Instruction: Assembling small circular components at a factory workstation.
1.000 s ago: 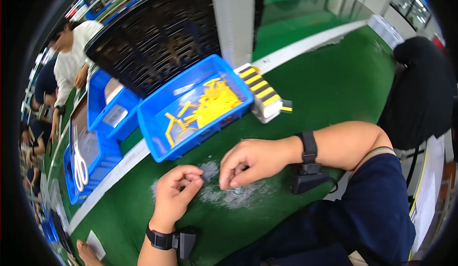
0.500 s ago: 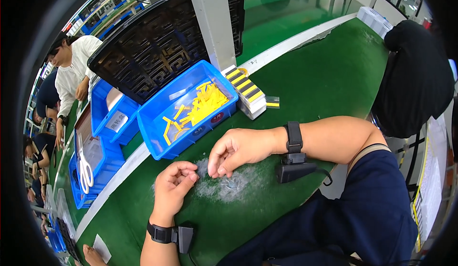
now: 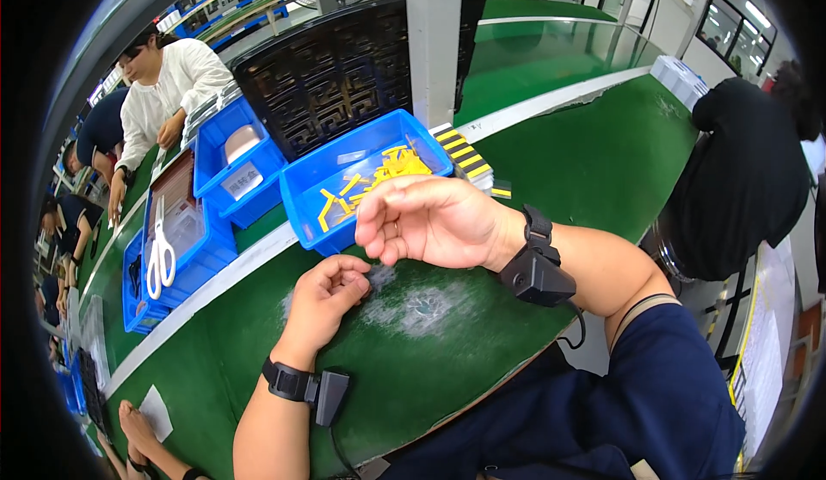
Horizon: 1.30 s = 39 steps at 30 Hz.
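Observation:
My right hand [image 3: 443, 222] is raised over the green table [image 3: 258, 342], its palm turned up and its loosely curved fingers apart. It looks empty and partly covers the front of a blue bin [image 3: 301, 209] that holds small yellow strips [image 3: 403, 163]. Just below and left of it, close above the table, is my left hand [image 3: 327, 299]. Its fingers are curled in, with the thumb drawn toward them; whatever may be between them is hidden. A pale scuffed patch [image 3: 422, 306] marks the tabletop to the right of my left hand.
Beyond the bin stand a black latticed panel [image 3: 335, 76] and a grey post [image 3: 433, 58]. A stack with black-and-yellow stripes [image 3: 463, 151] is beside them. At left are more blue bins [image 3: 231, 149] and white scissors [image 3: 160, 256]. A person in white [image 3: 168, 84] works across the line.
My right hand has lifted away from the tabletop and turned palm up, its fingers spreading. My left hand stays low, with its fingers curled. The whole view has shifted slightly.

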Each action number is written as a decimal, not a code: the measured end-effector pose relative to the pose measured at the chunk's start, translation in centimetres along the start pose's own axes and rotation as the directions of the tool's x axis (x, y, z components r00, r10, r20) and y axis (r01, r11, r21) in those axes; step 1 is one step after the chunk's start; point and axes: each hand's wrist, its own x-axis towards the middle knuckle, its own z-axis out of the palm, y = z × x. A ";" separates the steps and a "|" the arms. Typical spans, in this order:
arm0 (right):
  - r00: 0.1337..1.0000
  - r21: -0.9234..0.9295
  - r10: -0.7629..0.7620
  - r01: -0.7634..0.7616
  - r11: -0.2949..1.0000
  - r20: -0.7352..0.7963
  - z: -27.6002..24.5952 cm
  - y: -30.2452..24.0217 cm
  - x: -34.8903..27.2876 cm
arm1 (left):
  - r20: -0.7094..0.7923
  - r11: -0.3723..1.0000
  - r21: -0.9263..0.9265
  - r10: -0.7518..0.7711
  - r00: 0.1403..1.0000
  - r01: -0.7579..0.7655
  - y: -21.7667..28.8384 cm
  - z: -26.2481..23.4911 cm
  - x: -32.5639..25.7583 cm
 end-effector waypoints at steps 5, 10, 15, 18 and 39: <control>0.999 0.051 -0.035 0.035 0.998 -0.014 0.1 0.6 1.0 | -0.006 0.999 0.014 0.044 0.999 -0.044 -0.1 0.5 -0.3; 0.984 -0.022 -0.100 0.098 0.995 -0.149 0.0 0.7 1.8 | 0.073 0.998 -0.065 0.018 0.997 -0.014 0.7 1.3 -1.0; 0.935 -0.198 -0.187 0.130 0.972 -0.301 -0.7 1.1 2.9 | 0.278 0.994 -0.107 0.024 0.960 0.006 2.5 3.7 -2.4; 0.912 -0.345 -0.264 0.149 0.927 -0.315 0.1 1.8 3.9 | 0.270 0.986 -0.169 0.035 0.962 0.011 3.4 5.6 -4.2; 0.831 -0.684 -0.428 0.081 0.725 -0.355 1.7 4.6 6.9 | -0.027 0.835 -0.550 0.007 1.000 -0.020 2.6 7.3 -4.6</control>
